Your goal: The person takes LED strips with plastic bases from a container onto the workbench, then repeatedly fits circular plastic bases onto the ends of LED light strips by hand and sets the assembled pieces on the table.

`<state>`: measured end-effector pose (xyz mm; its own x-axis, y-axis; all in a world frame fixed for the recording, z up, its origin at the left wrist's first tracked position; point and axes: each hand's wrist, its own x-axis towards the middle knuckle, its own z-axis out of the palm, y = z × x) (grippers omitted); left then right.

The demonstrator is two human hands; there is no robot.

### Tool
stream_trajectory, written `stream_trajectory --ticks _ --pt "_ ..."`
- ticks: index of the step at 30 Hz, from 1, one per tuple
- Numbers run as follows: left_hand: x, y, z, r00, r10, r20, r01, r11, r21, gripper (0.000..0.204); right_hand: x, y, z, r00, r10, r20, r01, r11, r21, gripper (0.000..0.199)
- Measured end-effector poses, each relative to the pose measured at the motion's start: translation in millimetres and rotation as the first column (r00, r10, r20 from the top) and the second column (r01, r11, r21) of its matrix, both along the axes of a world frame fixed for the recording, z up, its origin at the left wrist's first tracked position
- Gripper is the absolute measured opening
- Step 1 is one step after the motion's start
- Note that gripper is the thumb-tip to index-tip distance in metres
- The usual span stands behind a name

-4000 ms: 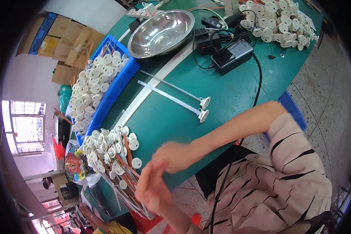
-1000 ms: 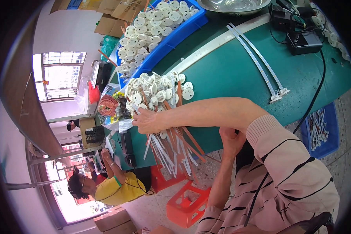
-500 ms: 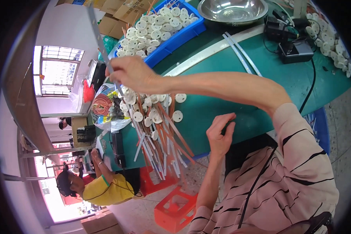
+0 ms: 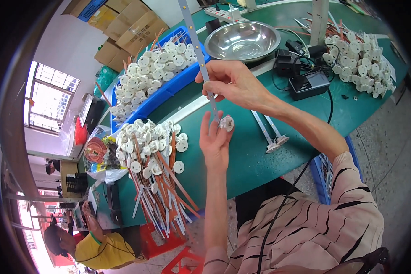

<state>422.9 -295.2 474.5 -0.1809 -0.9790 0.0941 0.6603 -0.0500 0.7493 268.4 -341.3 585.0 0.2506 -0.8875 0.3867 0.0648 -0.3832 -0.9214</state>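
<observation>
My right hand [image 4: 223, 82] pinches a narrow LED light strip [image 4: 196, 43], which runs upright through its fingers and out past the top edge. At the strip's lower end is a white round cap [image 4: 227, 123]. That cap lies against the fingers of my left hand [image 4: 216, 141], palm up below; thumb and fingers are around it, though the exact grip is partly hidden. To the right, two more LED strips [image 4: 265, 128] lie side by side on the green table [image 4: 246, 169], with white caps at their near ends. Left of my left hand is a heap of capped strips [image 4: 153, 146].
A blue crate [image 4: 169, 86] full of white-capped pieces stands at the back left, beside a steel bowl [image 4: 242, 41]. Black power adapters [image 4: 308, 84] with cables and another capped pile [image 4: 360, 64] are at the right. A co-worker in yellow [image 4: 105, 251] sits at the left.
My right hand has moved right, away from the heap, with the strip. My left hand has moved up to the strip's capped end. The view has shifted, showing more of the right side.
</observation>
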Motion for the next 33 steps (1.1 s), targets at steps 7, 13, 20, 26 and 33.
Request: stream_trajectory --ticks 7,13,20,26,33 --pt "-14.1 -20.6 -21.0 0.988 -0.042 0.147 0.033 0.997 0.063 0.058 -12.2 -9.8 -31.0 0.999 -0.018 -0.046 0.019 1.0 0.015 0.019" --pt "-13.9 -21.1 -26.2 0.974 -0.021 0.227 0.015 1.0 0.026 0.054 -8.9 -6.8 -62.0 0.997 0.072 0.008 -0.072 0.977 0.2 0.021" --pt "-11.2 -20.0 -22.6 0.969 -0.082 0.235 0.076 0.996 0.038 0.055 -10.2 -9.3 -79.2 0.966 0.199 -0.164 -0.181 0.977 0.115 0.016" --pt "-9.5 -17.8 -20.0 0.937 -0.12 0.329 0.123 0.992 0.011 0.065 -13.7 -5.6 -87.2 0.949 0.172 -0.263 -0.166 0.985 0.044 0.02" --pt "-15.7 -14.7 -12.5 0.928 -0.087 0.363 0.093 0.996 0.001 0.073 -14.6 -0.3 -89.8 0.946 0.217 -0.239 -0.193 0.974 0.121 0.019"
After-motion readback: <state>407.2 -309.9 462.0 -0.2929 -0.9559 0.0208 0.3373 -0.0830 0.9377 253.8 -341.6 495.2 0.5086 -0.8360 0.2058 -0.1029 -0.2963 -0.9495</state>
